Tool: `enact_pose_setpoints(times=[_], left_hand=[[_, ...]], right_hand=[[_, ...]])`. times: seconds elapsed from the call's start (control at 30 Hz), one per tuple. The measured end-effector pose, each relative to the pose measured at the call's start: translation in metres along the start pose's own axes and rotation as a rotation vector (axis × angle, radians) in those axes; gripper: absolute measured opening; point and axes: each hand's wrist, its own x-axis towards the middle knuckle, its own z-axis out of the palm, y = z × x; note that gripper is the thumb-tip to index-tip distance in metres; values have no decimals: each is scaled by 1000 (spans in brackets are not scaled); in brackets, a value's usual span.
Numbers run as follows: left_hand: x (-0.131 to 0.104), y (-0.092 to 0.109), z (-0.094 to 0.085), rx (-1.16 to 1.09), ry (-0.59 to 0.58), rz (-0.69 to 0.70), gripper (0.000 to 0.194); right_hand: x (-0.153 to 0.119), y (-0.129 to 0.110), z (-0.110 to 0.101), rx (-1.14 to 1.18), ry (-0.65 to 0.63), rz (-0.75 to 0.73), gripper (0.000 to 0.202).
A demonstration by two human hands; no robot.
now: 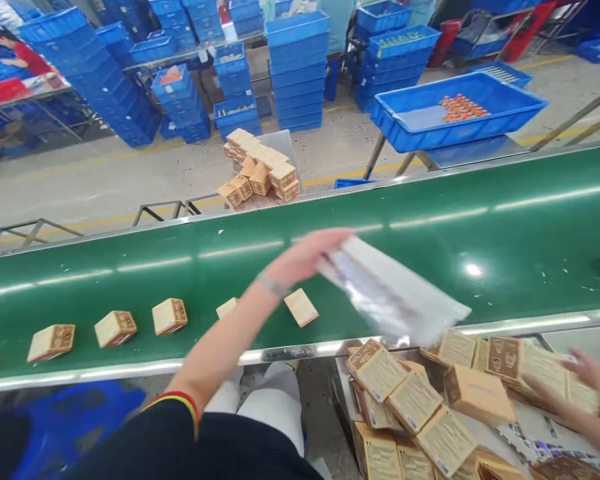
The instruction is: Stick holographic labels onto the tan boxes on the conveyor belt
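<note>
My left hand (320, 252) is stretched over the green conveyor belt (430, 247), its fingers closed on one end of a whitish, shiny plastic bag (405, 287). The bag is blurred and slants down to the right, toward the belt's near edge. Over the side table at lower right, my right hand (587, 407) has its fingers apart, beside a pile of small brown and cream cartons (415, 400). Blur hides whether it touches them. On the belt, a carton (301, 307) lies just below my left wrist, and another carton (227, 308) is partly covered by my forearm.
Several cartons (170, 315) sit spaced out along the belt's left part. Beyond the belt, more cartons (263, 167) are stacked on a small stand. A blue crate (455, 110) with orange items stands at far right, and stacks of blue crates (299, 73) line the back.
</note>
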Motion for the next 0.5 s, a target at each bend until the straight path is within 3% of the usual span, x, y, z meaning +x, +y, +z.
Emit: enact_pose_setpoints(times=[0.03,0.1,0.17,0.2,0.27,0.33,0.43,0.5], left_hand=[[-29,24,-40,-11,113,40,10],[-91,53,-115,-27,281,76,17],[-151,51,-175,-20,426,55,31],[-178,40,-198,-12,483,21,34],[-220,6,-231,1,555,-72,33],[-250,-36,-252,6,591,-174,29],[-277,-92,-270,2,607,-303,34],[-285,-118,-280,-2,574,-380,40]], right_hand=[[-5,-48,14,14,-12,-10,87],[-14,-143,58,82,-143,-208,83],[-22,-220,114,46,-281,-389,92],[-25,-248,142,-13,-327,-396,98],[-26,-282,186,-58,-357,-394,103],[-23,-296,214,-84,-371,-381,102],[-15,-306,232,-104,-390,-353,98],[-14,-317,239,-101,-401,-345,95]])
